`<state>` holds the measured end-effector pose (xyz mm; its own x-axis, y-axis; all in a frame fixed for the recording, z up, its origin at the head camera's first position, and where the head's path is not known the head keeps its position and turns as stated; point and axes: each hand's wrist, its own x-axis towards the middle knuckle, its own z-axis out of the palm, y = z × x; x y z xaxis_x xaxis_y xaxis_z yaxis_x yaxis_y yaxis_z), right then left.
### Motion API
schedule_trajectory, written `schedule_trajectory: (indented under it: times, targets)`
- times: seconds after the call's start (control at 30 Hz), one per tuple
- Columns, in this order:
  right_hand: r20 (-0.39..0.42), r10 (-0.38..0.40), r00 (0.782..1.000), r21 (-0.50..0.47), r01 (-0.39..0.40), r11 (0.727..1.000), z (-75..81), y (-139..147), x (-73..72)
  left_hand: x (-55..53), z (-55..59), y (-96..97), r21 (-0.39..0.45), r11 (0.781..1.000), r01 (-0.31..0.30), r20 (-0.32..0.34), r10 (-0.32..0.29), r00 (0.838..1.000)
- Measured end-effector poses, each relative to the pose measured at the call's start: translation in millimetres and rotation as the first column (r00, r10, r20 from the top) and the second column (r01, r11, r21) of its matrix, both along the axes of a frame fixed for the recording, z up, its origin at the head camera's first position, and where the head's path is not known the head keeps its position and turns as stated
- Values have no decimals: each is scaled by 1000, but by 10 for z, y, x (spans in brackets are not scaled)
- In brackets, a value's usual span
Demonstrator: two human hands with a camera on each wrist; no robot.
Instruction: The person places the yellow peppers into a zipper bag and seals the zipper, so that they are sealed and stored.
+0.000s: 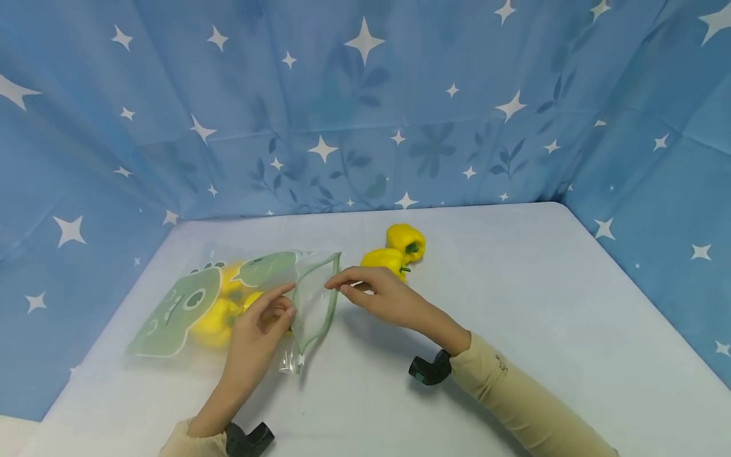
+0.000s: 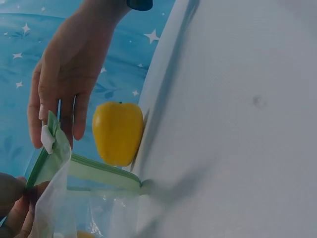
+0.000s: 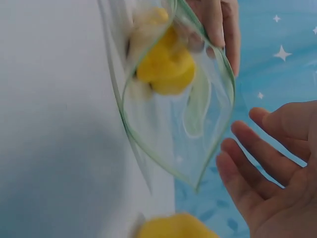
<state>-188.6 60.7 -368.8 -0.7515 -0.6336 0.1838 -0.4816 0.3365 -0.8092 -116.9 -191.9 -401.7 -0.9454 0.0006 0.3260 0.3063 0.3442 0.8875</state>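
A clear zip bag (image 1: 171, 317) with green cartoon prints lies on the left, several yellow bell peppers (image 1: 214, 325) showing through it. Its green-edged mouth (image 1: 331, 308) gapes toward the right. My left hand (image 1: 254, 333) pinches one side of the mouth between thumb and fingers, as the right wrist view also shows. Close to the opposite rim is my right hand (image 1: 388, 298), its fingers (image 3: 270, 148) loosely spread with nothing in them. A white zip slider (image 2: 47, 139) sits on the green strip in the left wrist view.
Two loose yellow bell peppers, the farther one (image 1: 405, 241) and the nearer one (image 1: 381, 259), lie touching behind my right hand. The white table (image 1: 514, 285) ends at a blue star-patterned curtain (image 1: 365, 114) at the back and sides. Black wrist cameras (image 1: 429, 369) jut from both wrists.
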Motion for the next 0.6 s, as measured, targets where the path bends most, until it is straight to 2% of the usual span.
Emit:
schedule_trajectory:
  times: [0.1, 0.17, 0.33, 0.43, 0.6]
  targets:
    - [-54, -43, 998, -6, 43, 999, 25, 41, -24, 9, 1, -2, 8, 1000, 10, 20, -10, 1000]
    - [-135, -71, 988, 17, 74, 997, 54, 99, -55, 12, 7, 0, 12, 1000, 24, 40, -24, 999]
    - [-364, -100, 926, 139, 161, 977, 170, 264, -160, 3, 37, 0, 5, 999, 47, 74, -47, 996]
    - [-439, -91, 894, 211, 201, 956, 205, 329, -202, -5, 41, 1, 4, 999, 38, 94, -38, 995]
    - [-560, -31, 828, 359, 277, 891, 159, 375, -243, 8, 12, -3, 20, 1000, 14, 148, -17, 989]
